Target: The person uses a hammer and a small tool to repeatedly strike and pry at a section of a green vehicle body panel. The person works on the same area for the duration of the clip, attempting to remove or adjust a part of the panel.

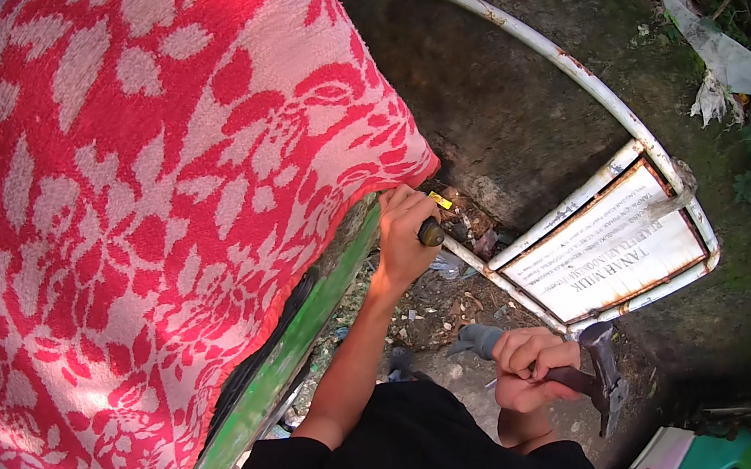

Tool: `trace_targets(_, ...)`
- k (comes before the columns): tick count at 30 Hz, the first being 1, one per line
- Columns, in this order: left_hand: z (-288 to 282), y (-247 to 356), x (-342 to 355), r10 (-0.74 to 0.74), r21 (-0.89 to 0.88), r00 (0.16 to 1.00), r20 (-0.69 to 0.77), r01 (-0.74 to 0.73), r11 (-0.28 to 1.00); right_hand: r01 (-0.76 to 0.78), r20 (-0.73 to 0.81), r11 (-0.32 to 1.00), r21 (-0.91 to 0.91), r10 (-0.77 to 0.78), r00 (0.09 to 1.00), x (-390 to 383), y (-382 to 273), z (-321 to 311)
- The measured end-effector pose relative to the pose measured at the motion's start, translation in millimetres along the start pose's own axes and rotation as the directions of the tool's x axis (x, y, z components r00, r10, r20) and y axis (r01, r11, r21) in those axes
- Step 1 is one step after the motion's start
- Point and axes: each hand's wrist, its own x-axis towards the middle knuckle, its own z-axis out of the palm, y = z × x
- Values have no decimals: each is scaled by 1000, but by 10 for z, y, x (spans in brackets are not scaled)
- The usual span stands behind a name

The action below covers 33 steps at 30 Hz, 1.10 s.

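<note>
My left hand [404,230] is closed on a tool, whose dark rounded handle [430,233] sticks out of my fist; the rest of it is hidden. The fist is at the corner of a red and pink flower-patterned cloth [146,171], by the edge of a green, worn board [278,363] under it. Lower right, my right hand [533,366] grips a hammer by its dark handle, the metal head [606,375] out to the right. Just beyond that hand is a grey rounded thing [477,340] that I cannot make out.
A rusty white tubular frame [541,43] with a white signboard [608,250] lies right of the cloth, over dark, mossy ground. Rubble and litter [461,299] lie below my left hand. Plants and torn white sheeting [715,52] edge the right; a white and green object [694,454] is at the lower right.
</note>
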Motion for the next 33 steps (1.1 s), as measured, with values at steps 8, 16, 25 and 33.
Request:
trace_targets(8,101,-266,-140,-102,-77,995,3,102,992,-436,-169,873,-217,406,898,-242,362,-45)
trace_targets(16,6,-3,-35,-8,-5,1000,19,8,1000,-55,-218,998,21,59,974,-23,-278,61)
trace_targets(25,-51,17,11,-14,-36,999,33,15,999,-372,-226,921,-117,340,913,-105,-130,84)
trace_targets(33,-200,-34,-80,-37,-104,999,21,39,994,-58,9,998,4,58,998,-35,-278,202)
